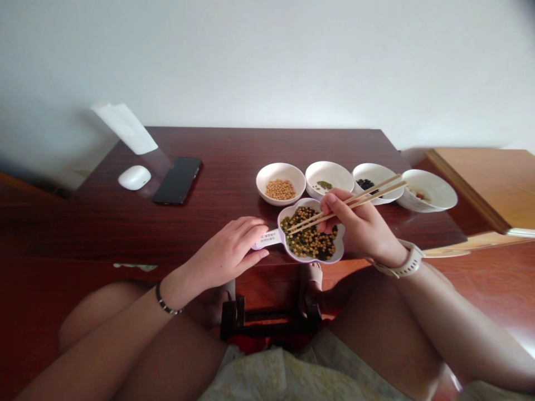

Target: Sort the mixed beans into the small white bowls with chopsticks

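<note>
A flower-shaped bowl [340, 249] with a short labelled handle stands at the table's front edge. Mixed beans [311, 239], yellow, green and black, fill it. My left hand [234, 245] is closed round the end of the handle. In my right hand [355, 220] is a pair of wooden chopsticks [371, 195], their tips down among the beans at the bowl's left side. Behind this bowl stand a white bowl of soybeans [280, 189], a bowl with a few small green beans [324, 185] and a bowl with some black beans [365, 185].
At the right end of the row, a white bowl [438, 192] holds a little something reddish. A black phone [178, 180], a white computer mouse [134, 177] and a white upright object [127, 128] are on the left of the dark table [225, 147]. A wooden cabinet [485, 178] stands to the right.
</note>
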Demonstrator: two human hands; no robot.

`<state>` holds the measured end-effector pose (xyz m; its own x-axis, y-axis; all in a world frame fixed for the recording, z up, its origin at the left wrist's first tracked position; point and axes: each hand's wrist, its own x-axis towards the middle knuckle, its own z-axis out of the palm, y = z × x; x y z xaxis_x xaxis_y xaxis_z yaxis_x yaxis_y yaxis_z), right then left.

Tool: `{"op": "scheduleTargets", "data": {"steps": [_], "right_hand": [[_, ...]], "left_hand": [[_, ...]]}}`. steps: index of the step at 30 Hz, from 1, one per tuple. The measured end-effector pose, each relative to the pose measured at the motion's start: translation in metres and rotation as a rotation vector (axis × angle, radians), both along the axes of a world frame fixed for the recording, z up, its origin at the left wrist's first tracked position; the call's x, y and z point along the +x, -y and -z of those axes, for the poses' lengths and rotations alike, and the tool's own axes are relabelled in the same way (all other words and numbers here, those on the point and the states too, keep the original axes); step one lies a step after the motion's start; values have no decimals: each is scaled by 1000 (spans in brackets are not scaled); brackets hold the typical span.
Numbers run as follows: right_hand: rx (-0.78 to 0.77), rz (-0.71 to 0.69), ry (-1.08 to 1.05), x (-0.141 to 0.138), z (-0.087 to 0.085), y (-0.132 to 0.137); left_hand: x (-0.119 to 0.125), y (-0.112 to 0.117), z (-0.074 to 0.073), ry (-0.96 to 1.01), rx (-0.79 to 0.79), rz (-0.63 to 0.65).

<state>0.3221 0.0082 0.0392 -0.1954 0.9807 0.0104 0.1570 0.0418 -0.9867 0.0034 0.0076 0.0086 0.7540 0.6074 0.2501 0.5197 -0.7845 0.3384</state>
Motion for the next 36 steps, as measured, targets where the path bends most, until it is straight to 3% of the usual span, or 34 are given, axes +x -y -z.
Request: {"op": "scheduleTargets", "data": {"steps": [8,23,36], "right_hand": [[39,-14,20,-1,-6,1],[12,-15,50,0,-1,-1],[51,25,4,-1,-15,9]], "left_hand": [[0,0,0,25,-8,-6],[-1,-1,2,-1,7,14],[0,5,-2,-2,-22,-16]]}}
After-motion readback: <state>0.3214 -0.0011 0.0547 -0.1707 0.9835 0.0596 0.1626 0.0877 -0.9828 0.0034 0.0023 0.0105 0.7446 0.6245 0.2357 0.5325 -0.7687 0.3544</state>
